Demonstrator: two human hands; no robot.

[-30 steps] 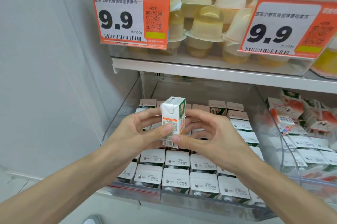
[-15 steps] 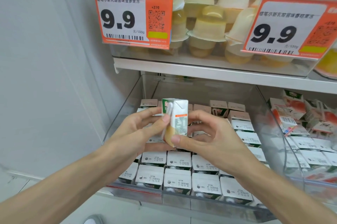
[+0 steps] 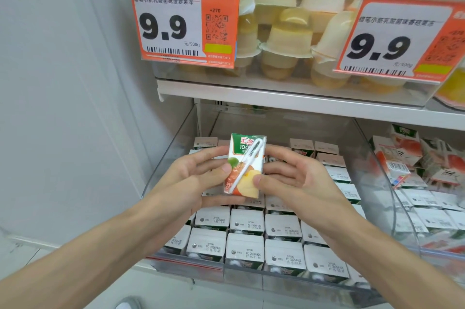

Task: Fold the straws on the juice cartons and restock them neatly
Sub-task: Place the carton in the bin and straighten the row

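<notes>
Shop shelves fill the frame, with a white wall (image 3: 63,82) on the left. At the top sit jelly cups (image 3: 286,39) behind two orange price tags (image 3: 183,24) that say 9.9. Below them a clear bin (image 3: 171,157) holds neat rows of small juice boxes (image 3: 245,251) standing side by side.

In the middle of the frame, just above those rows, both hands hold one juice box (image 3: 240,150) up. The left hand (image 3: 198,178) grips its left side, thumb on the front. The right hand (image 3: 297,180) grips its right side, thumb pressed low on the front. A white straw (image 3: 246,166) lies slanted across the front, from top right to bottom left. More boxes (image 3: 407,157) lie jumbled at the right edge.
</notes>
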